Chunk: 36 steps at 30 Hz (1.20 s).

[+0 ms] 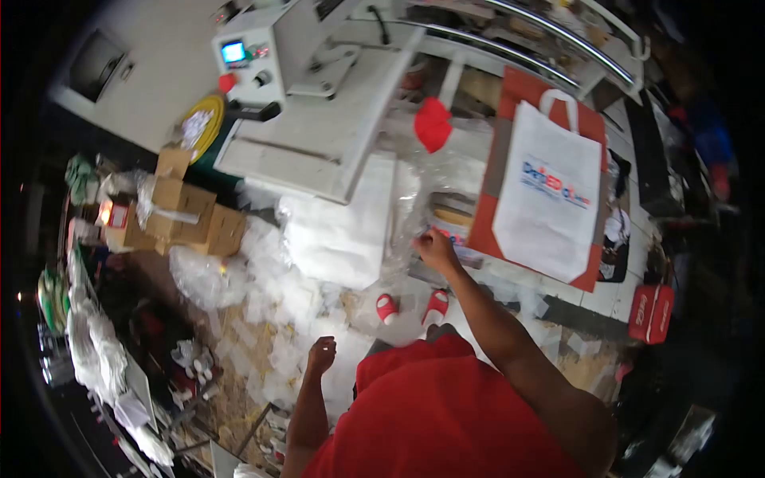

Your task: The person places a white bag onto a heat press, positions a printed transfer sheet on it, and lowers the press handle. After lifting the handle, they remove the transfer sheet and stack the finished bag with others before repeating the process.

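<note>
My right hand (437, 250) reaches forward with its fingers closed, close to clear plastic wrap (405, 219) and a low box (451, 213) with printed pieces beside it. Whatever those fingers hold, if anything, is too small to make out. My left hand (322, 355) hangs low at my side, fingers curled in, with nothing visible in them. To the right of my right hand, a white printed tote bag (550, 191) lies flat on a red-orange board (484, 199). Plain white bags (341, 239) form a pile at the left of the plastic.
A machine (249, 68) with a lit screen stands on a white worktable (291, 159). Red cloth (432, 125) sits beyond the plastic. Cardboard boxes (182, 209) are stacked at left, and plastic litters the floor. A red case (650, 313) is at right.
</note>
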### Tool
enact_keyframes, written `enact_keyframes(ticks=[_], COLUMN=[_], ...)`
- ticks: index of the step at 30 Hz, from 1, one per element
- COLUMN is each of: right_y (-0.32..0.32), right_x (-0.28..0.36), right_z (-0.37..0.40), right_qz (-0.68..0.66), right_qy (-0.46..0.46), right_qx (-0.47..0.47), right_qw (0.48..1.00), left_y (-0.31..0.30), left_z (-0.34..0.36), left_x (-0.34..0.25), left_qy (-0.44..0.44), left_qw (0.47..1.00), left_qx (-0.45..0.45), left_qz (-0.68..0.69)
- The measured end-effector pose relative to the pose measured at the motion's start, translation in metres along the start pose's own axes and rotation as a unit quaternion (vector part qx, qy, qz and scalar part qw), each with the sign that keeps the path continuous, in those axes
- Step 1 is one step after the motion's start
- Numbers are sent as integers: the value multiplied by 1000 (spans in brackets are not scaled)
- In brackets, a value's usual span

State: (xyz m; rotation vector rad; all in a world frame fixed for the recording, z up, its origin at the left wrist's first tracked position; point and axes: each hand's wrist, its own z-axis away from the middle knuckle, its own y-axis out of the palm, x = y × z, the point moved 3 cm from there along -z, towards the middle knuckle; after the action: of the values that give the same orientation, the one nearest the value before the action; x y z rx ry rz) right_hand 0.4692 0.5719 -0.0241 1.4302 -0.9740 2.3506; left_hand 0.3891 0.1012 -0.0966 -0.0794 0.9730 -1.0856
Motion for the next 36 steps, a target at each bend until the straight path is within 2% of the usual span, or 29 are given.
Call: enact_keyframes(ticks=[1, 3, 4, 6, 7, 9, 10, 11, 14, 16, 17, 18, 19, 20, 21, 23, 25, 27, 29, 31, 33, 34, 35, 36], right_y=[19, 54, 79, 122, 135, 143, 144, 139, 114, 87, 79, 70, 56, 40, 16, -38, -83, -136, -192, -249, -313, -335, -357, -376], right_x=[1, 16, 16, 0, -8, -21, -24, -26, -21, -10, -11, -11, -5, 7, 36, 109, 125, 147, 186, 182, 224, 254, 280, 294], right_z=[-20, -48, -61, -80, -85, -91, -93, -96, -89, -83, -72, -58, -43, -26, 2, 63, 89, 123, 141, 128, 153, 184, 215, 244], right_qz=[33, 94, 94, 167, 168, 92, 66, 65, 58, 57, -101, -256, -301, -345, -344, -370, -360, -352, -355, -263, -148, -132, -114, -50], right_qy=[-11, 68, 68, 102, 104, 154, 174, 183, 159, 152, 137, 117, 112, 104, 98, 105, 75, 48, -12, -102, -201, -290, -375, -486], right_qx=[-40, -98, -92, -201, -195, -182, -175, -165, -149, -150, -109, -66, -30, 7, -3, -5, -39, -87, -99, -163, -318, -398, -472, -531], right_qw=[999, 988, 989, 960, 961, 967, 967, 967, 974, 975, 979, 957, 946, 933, 934, 923, 929, 931, 929, 946, 915, 860, 790, 692], left_y=[-7, -12, -15, -20, -23, -30, -30, -29, -30, -29, -33, -33, -36, -37, -39, -49, -65, -82, -96, -83, -76, -73, -66, -60], left_z=[9, 31, 45, 75, 87, 108, 118, 120, 118, 67, 43, 20, 0, -16, -28, -40, -16, 8, 33, 39, 79, 118, 147, 177], left_x=[13, 54, 76, 119, 138, 159, 183, 206, 187, 161, 132, 110, 59, 8, -38, -141, -250, -333, -410, -492, -583, -618, -642, -666], left_qy=[-9, -9, -32, -81, -106, -147, -119, -119, -116, 90, 123, 35, -90, -96, -102, -73, 25, 185, 273, 449, 619, 650, 707, 753], left_qw=[1000, 998, 997, 993, 988, 972, 971, 972, 986, 952, 963, 995, 987, 961, 918, 838, 880, 928, 934, 864, 778, 745, 677, 603], left_qx=[-8, -13, -21, -26, -23, 86, 21, 20, -23, -38, -69, -84, 11, 22, 36, 155, 162, 130, 96, 60, -84, -109, -163, -222], left_qz=[4, -67, -62, -82, -107, -163, -206, -204, -118, -289, -231, -29, 134, 260, 382, 517, 446, 297, 207, 221, 66, 103, 125, 140])
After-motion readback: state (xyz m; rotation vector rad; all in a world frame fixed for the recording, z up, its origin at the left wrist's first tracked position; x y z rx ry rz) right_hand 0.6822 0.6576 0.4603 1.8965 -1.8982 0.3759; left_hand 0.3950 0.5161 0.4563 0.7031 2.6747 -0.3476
